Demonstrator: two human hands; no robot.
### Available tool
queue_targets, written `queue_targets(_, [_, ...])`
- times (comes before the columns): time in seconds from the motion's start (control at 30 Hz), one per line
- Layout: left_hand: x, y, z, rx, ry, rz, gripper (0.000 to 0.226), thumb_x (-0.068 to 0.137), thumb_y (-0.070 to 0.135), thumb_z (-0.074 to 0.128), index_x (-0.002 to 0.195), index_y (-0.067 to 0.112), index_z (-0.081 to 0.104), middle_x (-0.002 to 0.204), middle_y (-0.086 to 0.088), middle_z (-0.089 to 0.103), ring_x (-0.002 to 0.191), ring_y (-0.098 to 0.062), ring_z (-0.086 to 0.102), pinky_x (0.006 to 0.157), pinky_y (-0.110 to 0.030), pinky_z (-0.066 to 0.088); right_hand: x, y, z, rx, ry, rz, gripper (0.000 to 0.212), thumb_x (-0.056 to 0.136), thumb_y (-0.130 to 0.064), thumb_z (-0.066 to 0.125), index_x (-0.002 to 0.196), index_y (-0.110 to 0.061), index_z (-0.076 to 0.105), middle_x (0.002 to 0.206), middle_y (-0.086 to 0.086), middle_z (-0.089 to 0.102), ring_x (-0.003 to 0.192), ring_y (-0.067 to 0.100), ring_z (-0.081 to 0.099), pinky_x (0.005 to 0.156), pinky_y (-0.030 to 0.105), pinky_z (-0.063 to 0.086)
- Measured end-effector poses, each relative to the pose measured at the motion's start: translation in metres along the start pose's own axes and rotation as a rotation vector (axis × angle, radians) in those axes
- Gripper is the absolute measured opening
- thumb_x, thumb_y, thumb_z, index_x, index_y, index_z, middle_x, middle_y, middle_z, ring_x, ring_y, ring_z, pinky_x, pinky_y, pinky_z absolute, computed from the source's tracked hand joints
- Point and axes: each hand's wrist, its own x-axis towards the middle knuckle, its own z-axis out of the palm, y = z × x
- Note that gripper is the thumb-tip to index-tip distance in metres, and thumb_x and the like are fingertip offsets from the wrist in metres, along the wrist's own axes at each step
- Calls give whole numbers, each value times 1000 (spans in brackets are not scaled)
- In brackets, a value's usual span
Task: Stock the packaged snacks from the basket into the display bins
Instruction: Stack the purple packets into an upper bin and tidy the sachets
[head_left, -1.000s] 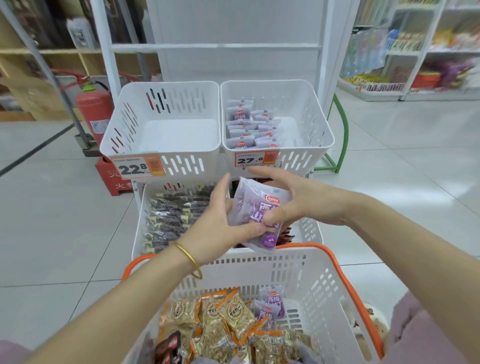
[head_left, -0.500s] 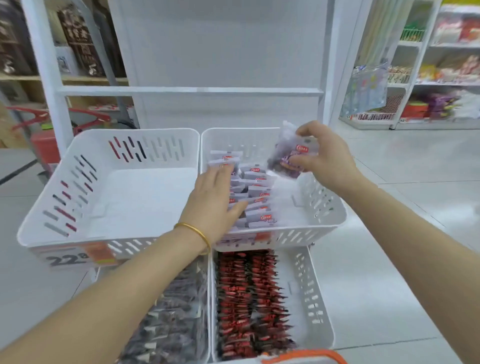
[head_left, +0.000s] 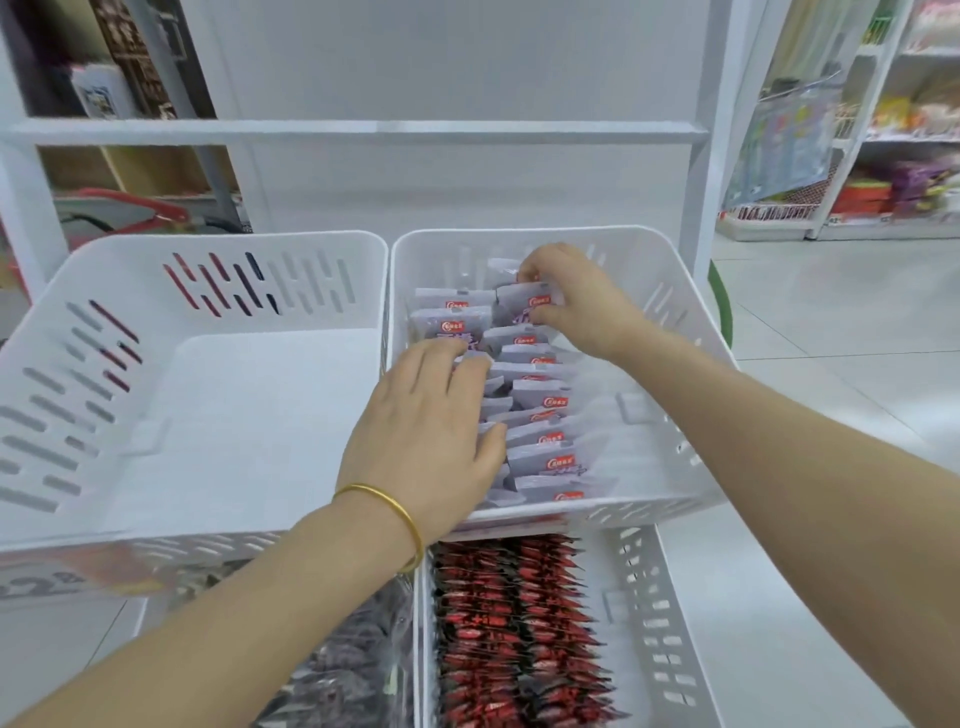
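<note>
While the right thumb and fingertips (head_left: 540, 315) pinch the top edge of a pale purple snack packet (head_left: 519, 304), the right hand (head_left: 582, 312) holds it upright at the far end of the upper right bin (head_left: 670, 332), among the matching packets (head_left: 540, 402) that stand on edge in rows.

The left fingers (head_left: 457, 364) are straight and close together, laid flat over the near-left packets, so the left hand (head_left: 426, 431) presses rather than grips. A gold bangle (head_left: 400, 506) circles that wrist, and both forearms reach in from the near side.

Beside this bin, rim to rim, sits the upper left bin (head_left: 208, 280). One tier down, the lower right bin (head_left: 649, 623) holds red-and-black packets (head_left: 514, 623) in tight rows; to its left lie dark packets (head_left: 348, 670) — too blurred to read. A white shelf frame (head_left: 363, 127) rises behind.
</note>
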Motion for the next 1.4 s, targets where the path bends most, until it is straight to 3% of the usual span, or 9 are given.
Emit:
queue_targets(0.23, [0, 0, 1, 5, 20, -3, 52, 78, 38, 36, 115, 8, 58, 121, -12, 56, 117, -30, 49, 100, -39, 41, 6, -13, 12, 108, -169, 154, 34, 83, 7, 49, 116, -4, 48, 125, 15, 38, 111, 24, 40, 78, 15, 28])
queue_targets(0.37, [-1, 1, 2, 1, 43, -4, 53, 78, 38, 35, 115, 8, 58, 120, -11, 57, 115, -30, 50, 98, -39, 43, -4, -19, 13, 365, 124, 276, 16, 86, -7, 59, 101, -11, 63, 122, 5, 40, 109, 8, 38, 80, -7, 23])
queue_targets(0.5, [-1, 0, 3, -5, 59, 0, 52, 78, 38, 35, 114, 9, 58, 118, -10, 57, 115, -29, 51, 97, -38, 43, -2, -20, 20, 357, 171, 371, 8, 88, -12, 60, 94, -16, 64, 117, 12, 57, 98, 20, 55, 78, 21, 40])
queue_targets(0.63, [-1, 0, 3, -6, 62, 5, 52, 78, 38, 35, 113, 9, 58, 118, -9, 57, 114, -28, 50, 97, -38, 43, 6, -22, 18, 372, 148, 433, 8, 89, -13, 59, 94, -18, 63, 110, 8, 63, 84, 21, 55, 76, 32, 49])
queue_targets(0.77, [-1, 0, 3, -10, 61, 1, 52, 78, 38, 34, 114, 9, 58, 119, -9, 57, 115, -28, 49, 98, -38, 42, 1, -23, 23, 357, 75, 484, 21, 92, -16, 58, 113, -15, 62, 117, 5, 60, 93, 18, 53, 75, 27, 46])
queue_targets(0.93, [-1, 0, 2, -17, 59, -3, 52, 78, 38, 33, 114, 9, 58, 118, -9, 57, 115, -28, 50, 99, -38, 42, -15, -16, 15, 720, 203, 574, 22, 92, -16, 56, 112, -26, 58, 109, 6, 58, 95, 21, 56, 67, 28, 49])
queue_targets(1.07, [-2, 0, 2, -27, 48, -11, 52, 80, 37, 37, 119, 9, 56, 123, -9, 55, 119, -28, 47, 102, -37, 39, -21, -10, 20, 647, 80, 817, 57, 92, -37, 58, 138, -10, 38, 126, 10, 54, 103, 25, 54, 70, 29, 43])
queue_targets(1.2, [-3, 1, 1, -48, 24, -31, 51, 81, 35, 42, 123, 9, 53, 129, -8, 51, 125, -26, 41, 106, -36, 34, -23, -12, 18, 514, 19, 730, 55, 89, -37, 62, 113, 12, 57, 85, 9, 54, 77, 21, 49, 61, 29, 37])
queue_targets(1.4, [-2, 1, 2, -43, 31, -32, 51, 81, 36, 41, 122, 9, 55, 127, -8, 53, 122, -27, 45, 104, -36, 36, -22, -20, 15, 286, 69, 636, 39, 92, -38, 57, 68, -10, 46, 61, 2, 45, 69, 22, 43, 65, 29, 36])
